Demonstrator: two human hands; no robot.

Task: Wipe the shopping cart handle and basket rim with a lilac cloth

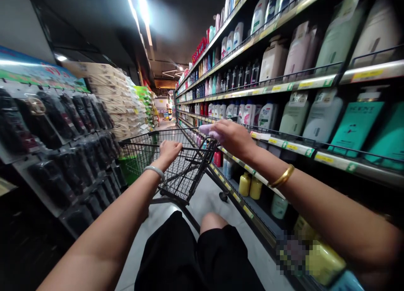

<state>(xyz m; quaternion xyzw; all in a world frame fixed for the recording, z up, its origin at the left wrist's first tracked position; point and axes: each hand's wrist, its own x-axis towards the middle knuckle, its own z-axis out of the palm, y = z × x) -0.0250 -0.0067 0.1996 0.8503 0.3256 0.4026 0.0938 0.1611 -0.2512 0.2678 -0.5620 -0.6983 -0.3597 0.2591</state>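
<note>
My left hand [170, 151], a pale bangle on its wrist, is closed round a dark bar of the shopping cart [151, 138]. The wire cart stands in front of my legs, angled to the left. Bunched in the curled fingers of my right hand [233, 136] is a light purple cloth [211, 132]. That hand is at the cart's near right corner, close to the shelf; whether it also touches the cart I cannot tell. A gold bangle circles the right wrist. My fingertips on both sides are mostly hidden.
Shelves of pump bottles [356, 124] and shampoo bottles [267, 116] line the right side. On the left hangs a rack of dark packaged goods [66, 110], with stacked packs [105, 99] beyond it. The tiled aisle floor [202, 198] runs between them. Yellow bottles [244, 184] sit low on the right.
</note>
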